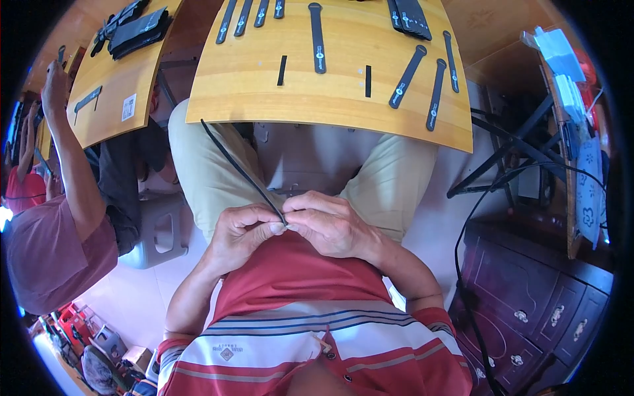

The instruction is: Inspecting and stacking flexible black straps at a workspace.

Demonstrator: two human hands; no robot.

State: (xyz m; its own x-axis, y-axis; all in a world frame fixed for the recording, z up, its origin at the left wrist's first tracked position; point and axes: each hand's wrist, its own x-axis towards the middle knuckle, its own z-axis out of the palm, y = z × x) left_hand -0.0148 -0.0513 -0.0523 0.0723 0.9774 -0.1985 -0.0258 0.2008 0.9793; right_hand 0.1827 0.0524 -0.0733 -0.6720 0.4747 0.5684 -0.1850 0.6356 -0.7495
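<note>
My left hand (241, 231) and my right hand (327, 221) meet in front of my chest, above my lap. Both pinch the near end of a long thin black strap (241, 170), which slants up and left toward the edge of the yellow wooden table (264, 99). Several more black straps (317, 36) lie spread on that table, some with small metal buckles, and a stack of black pieces (409, 16) sits at its far edge. What my fingertips hold beyond the strap end is hidden.
A person in a purple shirt (53, 244) sits at my left with an arm raised near a second wooden table (115, 92) holding black pieces. A grey plastic stool (158, 231) stands at left. A dark wooden cabinet (541, 297) and black cables (462, 251) are at right.
</note>
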